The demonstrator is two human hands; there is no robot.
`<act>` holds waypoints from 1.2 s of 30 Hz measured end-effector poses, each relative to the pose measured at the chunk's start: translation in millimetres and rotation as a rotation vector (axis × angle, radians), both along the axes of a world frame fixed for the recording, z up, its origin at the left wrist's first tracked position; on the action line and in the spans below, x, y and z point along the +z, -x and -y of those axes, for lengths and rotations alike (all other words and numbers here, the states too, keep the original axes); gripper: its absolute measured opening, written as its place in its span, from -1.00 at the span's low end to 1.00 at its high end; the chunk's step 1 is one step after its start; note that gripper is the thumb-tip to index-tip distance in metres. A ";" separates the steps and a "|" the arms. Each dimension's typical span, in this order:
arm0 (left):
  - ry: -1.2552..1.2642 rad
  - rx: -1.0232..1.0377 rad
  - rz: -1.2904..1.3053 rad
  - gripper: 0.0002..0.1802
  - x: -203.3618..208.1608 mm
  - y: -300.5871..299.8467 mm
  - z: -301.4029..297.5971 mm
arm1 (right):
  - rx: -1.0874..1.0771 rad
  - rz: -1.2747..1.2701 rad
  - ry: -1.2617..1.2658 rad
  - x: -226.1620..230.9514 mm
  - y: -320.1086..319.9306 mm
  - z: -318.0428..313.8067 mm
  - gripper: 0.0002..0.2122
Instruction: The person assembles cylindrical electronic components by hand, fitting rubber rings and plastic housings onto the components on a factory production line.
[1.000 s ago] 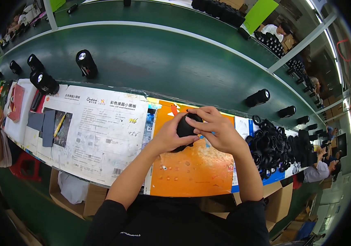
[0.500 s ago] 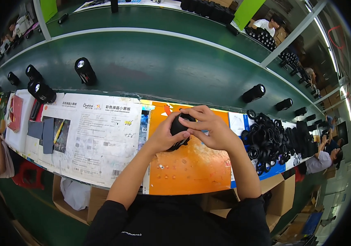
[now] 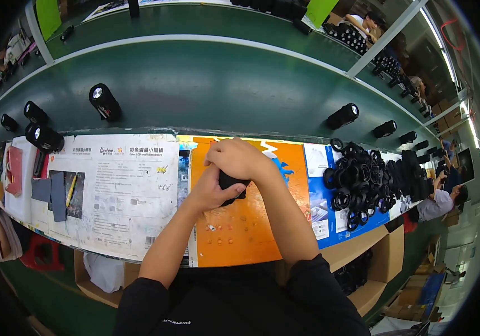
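Observation:
A black cylindrical speaker [image 3: 227, 180] stands over the orange sheet [image 3: 251, 241] in front of me, mostly hidden by my hands. My left hand [image 3: 210, 192] wraps round its near left side, thumb laid across the front. Over its top and far side my right hand [image 3: 234, 158] is bent, with its fingers curled down out of sight. A heap of black rings [image 3: 357, 182] lies to the right of both hands.
Several black speakers with silver ends, one of them [image 3: 105, 102], rest on the green conveyor [image 3: 212, 84] beyond the bench. A yellow pen [image 3: 71, 190] and grey cloth pieces [image 3: 58, 196] lie left. Open cartons [image 3: 388, 255] sit below the bench. Other people work at both sides.
My right hand has turned and swung left over the speaker's top, its forearm now slanting across the orange sheet. My left hand keeps its hold. The whole view has shifted slightly.

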State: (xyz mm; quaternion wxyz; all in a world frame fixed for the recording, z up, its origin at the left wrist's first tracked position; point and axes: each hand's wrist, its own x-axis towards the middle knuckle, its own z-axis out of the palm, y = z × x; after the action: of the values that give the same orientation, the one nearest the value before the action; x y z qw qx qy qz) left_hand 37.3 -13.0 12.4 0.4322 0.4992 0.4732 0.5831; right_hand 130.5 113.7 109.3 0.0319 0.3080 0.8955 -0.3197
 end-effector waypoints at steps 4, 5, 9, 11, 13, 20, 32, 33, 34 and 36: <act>-0.075 0.022 -0.114 -0.23 -11.1 6.3 -0.1 | -0.081 0.043 -0.009 10.3 5.1 11.6 -0.61; 0.065 -0.068 -0.070 -0.04 -10.1 8.7 4.1 | -0.083 0.019 -0.049 15.3 4.1 17.5 -0.61; 0.044 -0.078 -0.001 0.03 -4.2 3.9 -2.2 | -0.188 -0.039 -0.008 7.0 -0.5 11.6 -0.58; -0.016 -0.009 0.039 -0.10 2.4 2.6 -3.4 | -0.249 -0.247 0.088 5.2 -2.0 4.9 -0.57; -0.062 0.008 0.031 -0.05 8.3 3.9 -6.1 | -0.426 -0.800 0.391 -7.2 -9.8 5.6 -0.59; -0.045 0.068 0.824 -0.18 -4.2 13.4 -12.2 | -0.539 -0.838 0.403 -114.9 -72.4 59.2 -0.54; -0.078 0.106 0.839 -0.53 14.3 31.2 -1.0 | -0.774 -1.077 0.464 -95.0 -41.3 121.4 -0.57; -0.070 0.094 0.826 -0.51 15.0 30.6 -1.1 | -0.776 -1.077 0.465 -95.0 -43.5 117.8 -0.57; -0.068 0.094 0.825 -0.51 15.2 29.1 -1.3 | -0.778 -1.027 0.418 -95.5 -48.4 112.1 -0.58; -0.062 0.092 0.781 -0.48 15.1 22.8 -3.2 | -0.787 -0.978 0.369 -103.6 -57.0 100.4 -0.58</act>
State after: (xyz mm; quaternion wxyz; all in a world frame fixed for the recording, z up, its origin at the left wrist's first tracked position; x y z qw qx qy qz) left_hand 14.5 -9.8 27.5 0.5379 0.2311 0.2773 0.7618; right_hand 187.5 13.3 5.7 -0.4463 0.4213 0.5574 -0.5592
